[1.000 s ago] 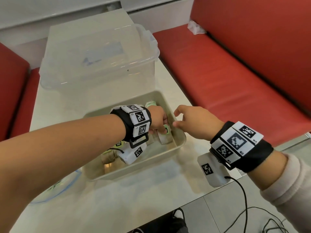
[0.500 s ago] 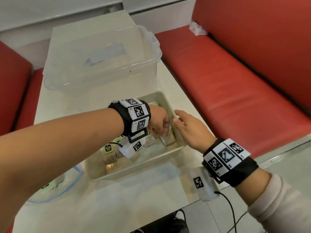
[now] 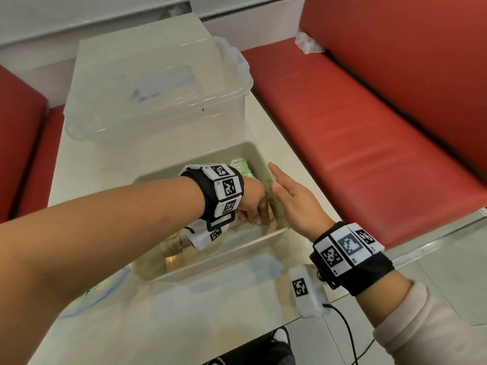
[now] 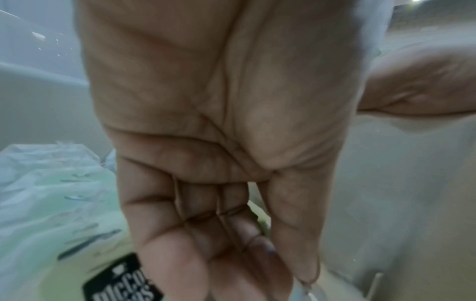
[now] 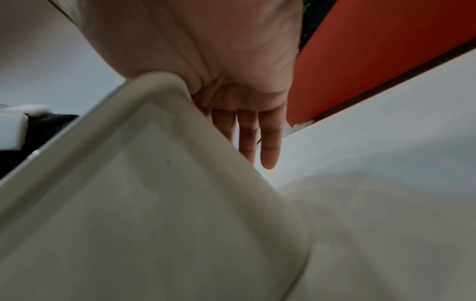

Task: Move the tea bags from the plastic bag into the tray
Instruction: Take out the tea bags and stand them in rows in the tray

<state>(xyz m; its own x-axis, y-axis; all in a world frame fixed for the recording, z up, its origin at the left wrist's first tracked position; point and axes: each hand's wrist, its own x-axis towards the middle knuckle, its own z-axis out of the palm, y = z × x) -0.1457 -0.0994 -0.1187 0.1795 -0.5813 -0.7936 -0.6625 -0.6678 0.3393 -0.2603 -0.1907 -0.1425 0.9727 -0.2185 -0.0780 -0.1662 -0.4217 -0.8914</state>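
Note:
The beige tray [image 3: 210, 262] sits mid-table with pale green tea bags [image 3: 241, 167] inside. My left hand [image 3: 259, 217] reaches down into the tray's right end, its fingers pointing down onto the packets. In the left wrist view the fingers [image 4: 231, 234] lie side by side, fairly straight, with nothing in the palm. They are beside the green tea bags [image 4: 51, 193] and one with a black label [image 4: 121, 285]. My right hand [image 3: 279, 180] lies flat, fingers straight [image 5: 268, 142], along the tray's right rim [image 5: 154, 203]. The plastic bag [image 3: 105, 296] lies under my left forearm, mostly hidden.
A large clear storage box [image 3: 158, 101] stands just behind the tray. Red bench seats [image 3: 369, 127] run along the right and left of the table, with crumpled white paper [image 3: 308, 43] on the right one. A black cable [image 3: 347, 335] hangs from my right wrist past the table's near edge.
My right hand went from loosely curled near a tea bag to flat along the tray's right rim. My left hand sank lower into the tray, covering the upright packet.

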